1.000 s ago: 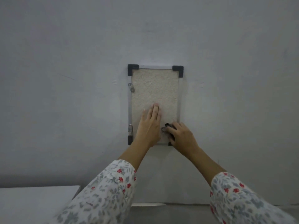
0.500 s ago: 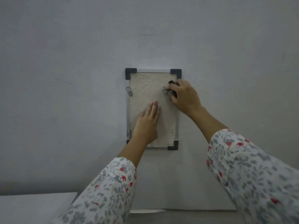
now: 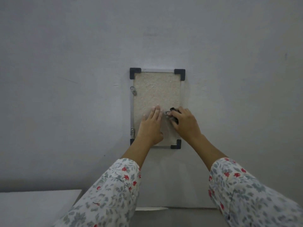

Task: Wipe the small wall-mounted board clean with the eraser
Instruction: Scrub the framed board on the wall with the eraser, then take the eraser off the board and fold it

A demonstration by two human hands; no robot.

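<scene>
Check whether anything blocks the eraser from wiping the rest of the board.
Yes. The left hand lies flat on the board's lower left, right beside the eraser held in the right hand. The upper board is bare.

- No text, label, brand, number or sign could be read anywhere in the head view.
- The board (image 3: 156, 94) on the wall (image 3: 65, 79) bore only a rough, pale, unmarked surface.
- The sleeves (image 3: 111, 194) carried a floral print and no lettering.
</scene>
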